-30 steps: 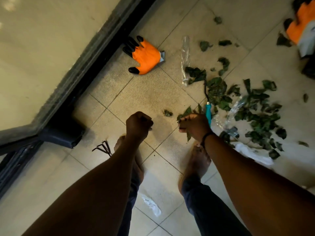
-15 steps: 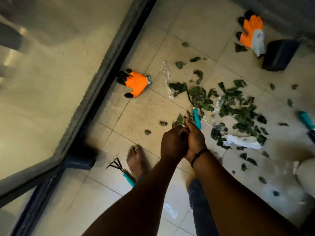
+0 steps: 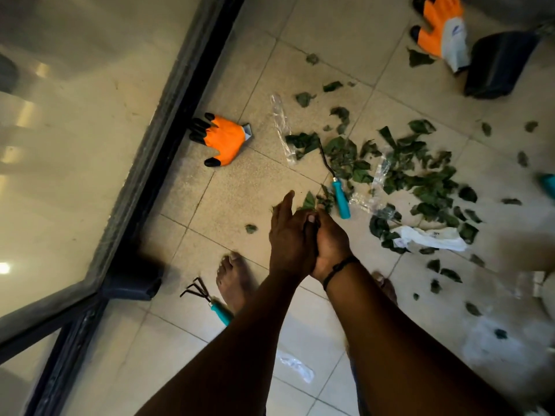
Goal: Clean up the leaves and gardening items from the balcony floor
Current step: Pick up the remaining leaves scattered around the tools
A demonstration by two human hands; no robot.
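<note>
My left hand [image 3: 286,235] and my right hand [image 3: 332,244] meet above the tiled floor. The right hand cups a bunch of green leaves [image 3: 313,202] that pokes out above the fingers, and the left hand lies flat against them with fingers stretched. Many torn leaves [image 3: 420,175] are scattered on the tiles to the right. A teal-handled tool [image 3: 341,199] lies just beyond my hands. A small hand rake [image 3: 207,297] lies beside my left foot. One orange glove [image 3: 225,139] lies by the door track, another [image 3: 441,31] at the top right.
A dark sliding-door frame [image 3: 168,130] with glass runs along the left. A black pot [image 3: 498,64] lies tipped at the top right. Clear plastic wrap [image 3: 280,127], white crumpled paper [image 3: 429,237] and a white scrap [image 3: 295,366] lie on the tiles. One loose leaf [image 3: 250,228] sits left of my hands.
My hands were apart a second ago, the left one a fist. They came together, and the left hand's fingers have now straightened over the leaves in the right hand. The view has risen.
</note>
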